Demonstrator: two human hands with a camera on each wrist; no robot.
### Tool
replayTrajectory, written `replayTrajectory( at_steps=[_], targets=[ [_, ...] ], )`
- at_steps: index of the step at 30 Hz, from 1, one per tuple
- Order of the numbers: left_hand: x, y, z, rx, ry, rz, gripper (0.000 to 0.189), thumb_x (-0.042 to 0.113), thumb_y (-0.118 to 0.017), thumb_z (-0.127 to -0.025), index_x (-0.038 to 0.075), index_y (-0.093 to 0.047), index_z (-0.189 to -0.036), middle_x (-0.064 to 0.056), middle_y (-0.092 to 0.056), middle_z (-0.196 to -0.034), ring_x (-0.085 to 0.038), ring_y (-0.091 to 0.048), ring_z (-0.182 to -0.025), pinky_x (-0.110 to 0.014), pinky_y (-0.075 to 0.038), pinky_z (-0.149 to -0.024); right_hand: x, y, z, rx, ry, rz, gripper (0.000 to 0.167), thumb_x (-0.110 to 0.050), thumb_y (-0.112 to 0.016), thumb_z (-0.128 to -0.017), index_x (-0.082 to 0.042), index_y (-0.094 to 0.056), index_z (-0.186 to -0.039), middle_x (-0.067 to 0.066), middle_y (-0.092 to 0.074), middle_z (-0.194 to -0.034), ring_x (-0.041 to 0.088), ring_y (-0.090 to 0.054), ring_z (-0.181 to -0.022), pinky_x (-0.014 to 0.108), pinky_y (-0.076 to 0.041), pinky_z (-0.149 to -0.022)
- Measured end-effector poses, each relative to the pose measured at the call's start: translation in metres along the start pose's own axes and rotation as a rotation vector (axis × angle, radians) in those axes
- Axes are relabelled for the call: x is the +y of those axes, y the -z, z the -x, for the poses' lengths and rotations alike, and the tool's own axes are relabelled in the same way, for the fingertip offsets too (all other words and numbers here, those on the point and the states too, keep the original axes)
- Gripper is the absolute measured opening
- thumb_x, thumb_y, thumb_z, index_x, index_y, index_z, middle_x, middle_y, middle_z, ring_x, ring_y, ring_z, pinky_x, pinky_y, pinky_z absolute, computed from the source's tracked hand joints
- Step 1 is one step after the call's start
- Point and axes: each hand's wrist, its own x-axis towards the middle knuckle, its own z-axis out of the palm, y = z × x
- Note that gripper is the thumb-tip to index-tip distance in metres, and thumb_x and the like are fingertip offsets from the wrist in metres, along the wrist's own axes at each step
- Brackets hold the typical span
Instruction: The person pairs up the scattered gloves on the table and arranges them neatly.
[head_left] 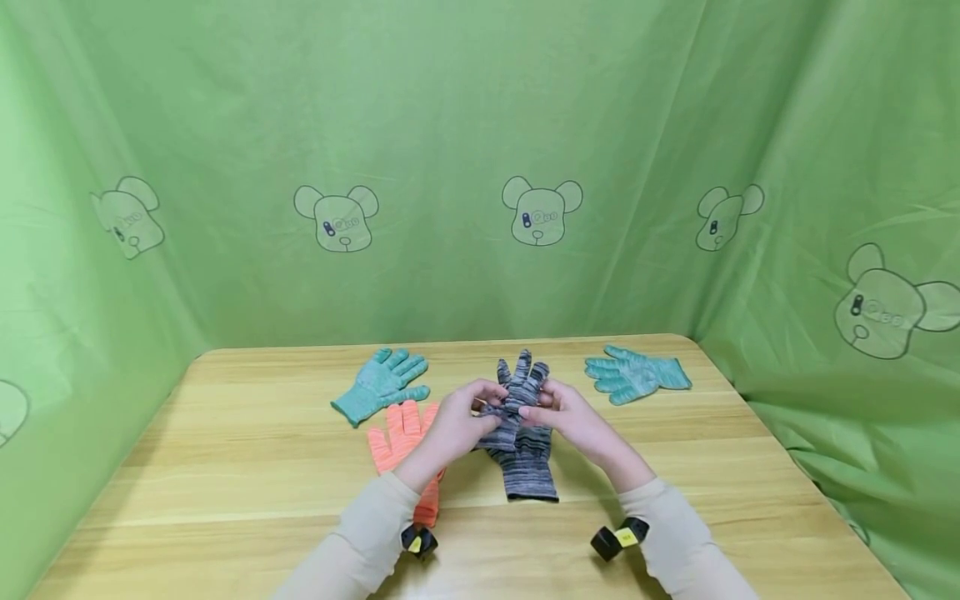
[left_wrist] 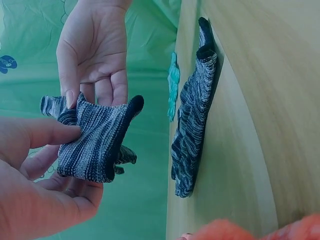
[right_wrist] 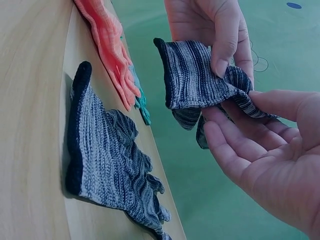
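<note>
Both hands hold a grey-and-black striped knit glove [head_left: 504, 432] in the air near the table's middle. My left hand [head_left: 459, 423] pinches it with the thumb on top and the fingers underneath, as the left wrist view shows. From the other side my right hand [head_left: 572, 418] pinches the glove's finger part between thumb and fingers. The held glove's black-edged cuff [right_wrist: 167, 75] hangs free and looks folded over. Below it a second grey-and-black striped glove [head_left: 528, 479] lies on the table, its dark cuff toward me.
An orange glove [head_left: 405, 425] lies left of the striped gloves, partly hidden by my left forearm. One teal glove [head_left: 381, 383] is at the back left and another teal glove [head_left: 633, 377] at the back right. Green cloth walls [head_left: 450, 292] enclose the wooden table [head_left: 247, 450].
</note>
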Motion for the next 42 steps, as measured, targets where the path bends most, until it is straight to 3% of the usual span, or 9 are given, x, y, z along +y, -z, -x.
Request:
replayTrajectory(
  at_steps=[8, 14, 19, 28, 38, 42],
  targets=[
    [-0.003, -0.001, -0.001, 0.001, 0.040, 0.019, 0.030, 0.005, -0.070, -0.084, 0.011, -0.065, -0.113, -0.009, -0.066, -0.103, -0.021, -0.060, -0.092, -0.029, -0.051, -0.074, 0.001, -0.001, 0.000, 0.040, -0.037, 0.023, 0.025, -0.014, -0.060, -0.095, 0.002, -0.045, -0.106, 0.015, -0.065, -0.102, 0.036, -0.070, -0.099, 0.041, -0.053, -0.096],
    [-0.006, -0.002, -0.001, -0.029, 0.074, 0.038, 0.031, 0.011, -0.071, -0.085, 0.012, -0.064, -0.116, -0.008, -0.064, -0.107, -0.021, -0.058, -0.095, -0.029, -0.050, -0.074, 0.001, 0.000, -0.001, 0.033, -0.024, 0.012, 0.028, -0.012, -0.059, -0.095, 0.007, -0.046, -0.110, 0.019, -0.067, -0.105, 0.035, -0.070, -0.096, 0.040, -0.054, -0.095],
    [-0.008, -0.003, -0.002, -0.045, 0.096, 0.081, 0.033, 0.011, -0.071, -0.085, 0.013, -0.064, -0.117, -0.007, -0.064, -0.112, -0.023, -0.058, -0.100, -0.030, -0.051, -0.075, 0.002, 0.001, -0.001, 0.030, -0.026, 0.007, 0.029, -0.012, -0.059, -0.095, 0.008, -0.046, -0.111, 0.019, -0.068, -0.104, 0.043, -0.068, -0.096, 0.038, -0.055, -0.093],
    [-0.009, -0.003, -0.003, -0.070, 0.132, 0.148, 0.035, 0.011, -0.072, -0.083, 0.013, -0.064, -0.117, -0.007, -0.064, -0.114, -0.024, -0.058, -0.106, -0.030, -0.053, -0.081, 0.001, 0.003, 0.000, 0.035, -0.049, 0.017, 0.021, -0.012, -0.061, -0.093, -0.001, -0.043, -0.096, 0.011, -0.066, -0.087, 0.020, -0.071, -0.080, 0.042, -0.057, -0.087],
    [-0.006, -0.002, -0.003, -0.098, 0.104, 0.158, 0.029, 0.009, -0.072, -0.083, 0.009, -0.067, -0.112, -0.009, -0.067, -0.108, -0.017, -0.061, -0.098, -0.026, -0.051, -0.084, 0.002, 0.016, 0.002, -0.036, -0.084, 0.043, 0.025, -0.008, -0.060, -0.092, -0.008, -0.035, -0.085, 0.002, -0.051, -0.078, 0.017, -0.069, -0.076, 0.036, -0.059, -0.080],
    [-0.004, -0.002, -0.003, -0.093, 0.107, 0.159, 0.028, 0.007, -0.072, -0.083, 0.007, -0.067, -0.111, -0.010, -0.068, -0.106, -0.016, -0.062, -0.096, -0.024, -0.051, -0.083, 0.002, 0.019, 0.003, -0.059, -0.097, 0.040, 0.026, -0.008, -0.060, -0.091, -0.009, -0.035, -0.084, 0.001, -0.052, -0.077, 0.016, -0.068, -0.075, 0.035, -0.059, -0.078]
  ],
)
